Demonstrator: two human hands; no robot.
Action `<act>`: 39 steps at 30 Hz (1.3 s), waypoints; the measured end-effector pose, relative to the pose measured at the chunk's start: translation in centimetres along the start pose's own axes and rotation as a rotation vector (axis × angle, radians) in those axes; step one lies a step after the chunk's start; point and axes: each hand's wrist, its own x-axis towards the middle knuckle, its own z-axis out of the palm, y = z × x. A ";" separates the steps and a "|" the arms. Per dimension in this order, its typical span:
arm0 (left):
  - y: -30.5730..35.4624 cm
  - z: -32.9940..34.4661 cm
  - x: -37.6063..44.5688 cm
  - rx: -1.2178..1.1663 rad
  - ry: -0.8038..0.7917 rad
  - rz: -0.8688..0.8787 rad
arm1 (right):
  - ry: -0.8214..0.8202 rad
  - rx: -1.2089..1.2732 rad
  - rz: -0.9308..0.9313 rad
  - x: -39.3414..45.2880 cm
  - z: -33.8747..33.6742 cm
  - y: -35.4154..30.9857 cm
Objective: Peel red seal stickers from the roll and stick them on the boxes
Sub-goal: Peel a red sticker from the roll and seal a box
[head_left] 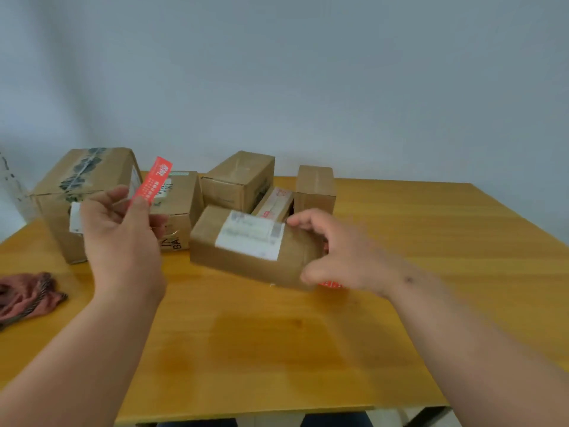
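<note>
Right hand (335, 251) (blurred) grips box (246, 245), hiding its end.

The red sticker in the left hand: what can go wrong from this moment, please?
1. The red sticker is pinched only at its lower end by the left hand, so the free upper part could curl and stick to itself or to the fingers.
2. The right hand has a grip on only one end of the labelled box, which looks blurred and tilted; it might slip.
3. The sticker could cover the white label.
</note>
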 end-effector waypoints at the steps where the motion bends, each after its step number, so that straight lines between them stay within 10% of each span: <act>1: -0.2 -0.3 -0.2 0.028 -0.028 -0.008 | -0.052 -0.027 0.024 -0.2 0.8 0.1; 12: -2.4 -0.6 -3.7 0.277 -0.463 -0.135 | -0.198 -0.103 0.075 -0.7 4.7 1.9; 22: -2.8 -1.0 -3.2 0.313 -0.536 -0.161 | 0.255 0.133 0.004 -0.7 5.4 0.8; 39: -2.1 -1.2 -2.5 0.614 -0.603 -0.109 | 0.403 0.030 0.046 0.6 8.3 -1.3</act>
